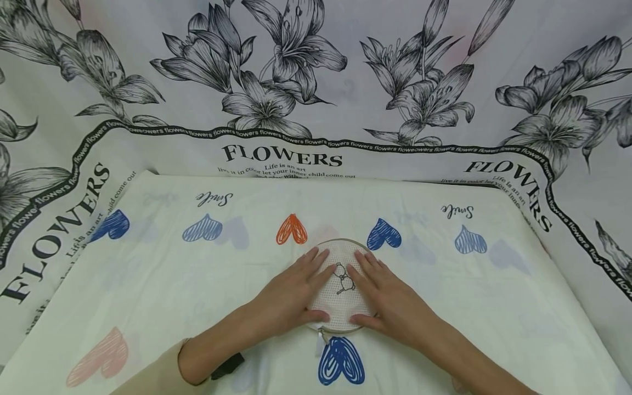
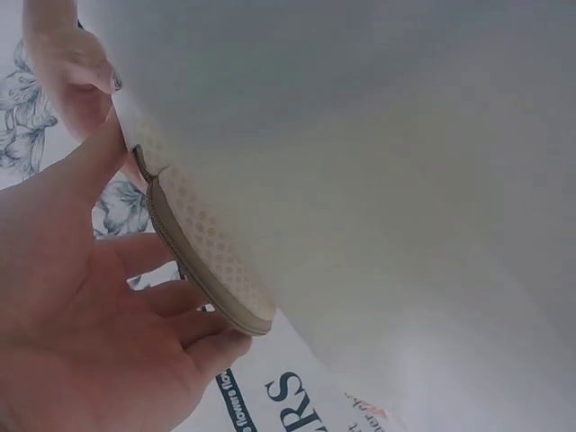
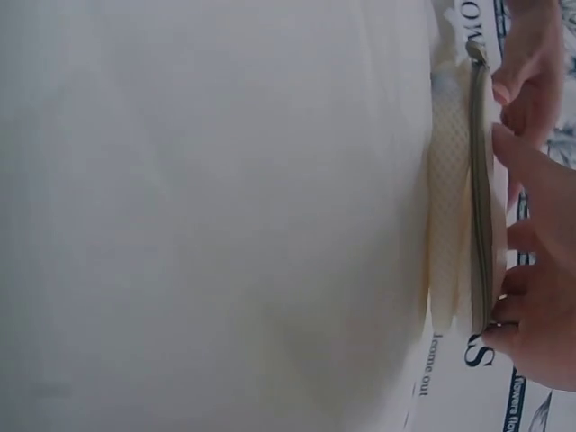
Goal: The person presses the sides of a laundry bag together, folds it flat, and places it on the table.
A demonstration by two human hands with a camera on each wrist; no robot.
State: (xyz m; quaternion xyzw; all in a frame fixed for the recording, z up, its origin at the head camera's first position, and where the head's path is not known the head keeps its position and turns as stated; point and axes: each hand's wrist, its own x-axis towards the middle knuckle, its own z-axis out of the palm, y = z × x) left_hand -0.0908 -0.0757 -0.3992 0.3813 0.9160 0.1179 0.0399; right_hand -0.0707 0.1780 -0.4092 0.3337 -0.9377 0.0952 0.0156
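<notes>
A round white mesh laundry bag (image 1: 340, 304) with a small black line drawing on top lies on the cloth. Its beige zipper (image 2: 202, 270) runs round the side, and mesh shows below it in the right wrist view. My left hand (image 1: 288, 293) rests on the bag's left part with its fingers spread. From the other side my right hand (image 1: 395, 296) touches the top, fingers spread too. The zipper pull (image 1: 321, 333) hangs at the near edge. The drawing stays visible between both hands; the palms hide the bag's sides in the head view.
A white tablecloth (image 1: 197, 291) printed with hearts covers the table. Behind it and at both sides hangs a white curtain (image 1: 355, 109) with black flowers and lettering. A dark object (image 1: 228, 366) shows beside the left forearm.
</notes>
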